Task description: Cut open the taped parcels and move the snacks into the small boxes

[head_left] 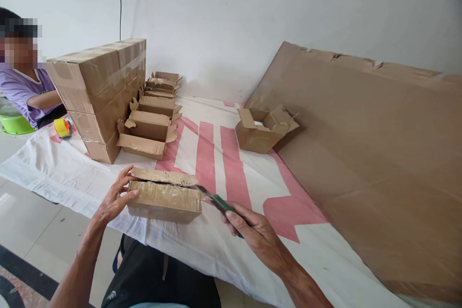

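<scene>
A small cardboard box (164, 202) sits near the front edge of the cloth-covered table, with a dark slit running along its taped top. My left hand (117, 196) grips the box's left end, thumb on the near face and fingers behind. In my right hand (247, 224) is a green and black box cutter (222, 203). Its blade meets the right end of the slit. What the box contains is hidden.
Taped boxes (101, 101) stand stacked at the left, beside a row of opened boxes (147, 130). Another open box (258, 130) holds something white. A large cardboard sheet (375, 168) leans at the right. A yellow tape roll (62, 128) lies near a person (27, 91) in purple.
</scene>
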The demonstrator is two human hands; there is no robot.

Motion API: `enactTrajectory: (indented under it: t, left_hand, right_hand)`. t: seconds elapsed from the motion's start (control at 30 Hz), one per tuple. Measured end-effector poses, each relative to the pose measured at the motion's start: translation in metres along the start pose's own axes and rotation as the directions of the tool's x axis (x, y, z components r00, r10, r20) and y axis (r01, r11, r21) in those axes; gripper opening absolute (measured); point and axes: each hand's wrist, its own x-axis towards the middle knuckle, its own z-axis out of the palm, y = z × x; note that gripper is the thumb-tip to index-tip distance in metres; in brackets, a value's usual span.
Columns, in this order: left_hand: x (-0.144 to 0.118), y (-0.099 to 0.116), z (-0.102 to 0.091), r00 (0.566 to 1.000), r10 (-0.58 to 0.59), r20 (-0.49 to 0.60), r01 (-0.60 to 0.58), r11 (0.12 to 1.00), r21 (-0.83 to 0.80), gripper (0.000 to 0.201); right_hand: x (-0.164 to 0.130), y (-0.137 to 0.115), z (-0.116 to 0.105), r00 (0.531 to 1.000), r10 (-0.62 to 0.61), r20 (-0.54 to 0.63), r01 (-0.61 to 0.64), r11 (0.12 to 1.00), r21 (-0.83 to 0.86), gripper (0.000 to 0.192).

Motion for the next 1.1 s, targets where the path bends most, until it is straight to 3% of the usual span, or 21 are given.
enactTrajectory:
  t: [0.23, 0.4, 0.6, 0.83, 0.97, 1.1]
  left_hand:
    - [-0.001, -0.002, 0.003, 1.000, 0.028, 0.003, -0.028, 1.000, 0.008, 0.024]
    - [-0.012, 0.001, 0.018, 1.000, 0.026, 0.014, -0.026, 0.999, -0.030, 0.045]
    - [-0.020, 0.005, 0.028, 0.999, 0.045, 0.019, -0.045, 0.999, 0.011, 0.047]
    - [-0.018, -0.001, 0.013, 0.995, 0.059, 0.082, -0.058, 0.998, -0.010, 0.044]
    - [-0.016, -0.001, 0.007, 0.995, 0.036, 0.097, -0.041, 0.998, 0.046, 0.049]
    - [-0.014, 0.000, 0.007, 0.996, 0.041, 0.076, -0.047, 0.995, 0.083, 0.050]
  right_hand:
    - [0.033, -0.062, 0.016, 0.966, -0.134, 0.220, 0.177, 0.966, -0.188, 0.034]
    - [0.060, -0.087, 0.033, 0.912, -0.251, 0.325, 0.355, 0.880, -0.316, 0.027]
    - [0.081, -0.119, 0.047, 0.855, -0.263, 0.448, 0.500, 0.651, -0.571, 0.027]
    - [0.100, -0.142, 0.066, 0.821, -0.164, 0.548, 0.563, 0.399, -0.724, 0.021]
    - [0.106, -0.136, 0.049, 0.800, -0.187, 0.570, 0.597, 0.343, -0.725, 0.021]
    - [0.101, -0.106, -0.006, 0.833, -0.241, 0.498, 0.551, 0.454, -0.700, 0.032]
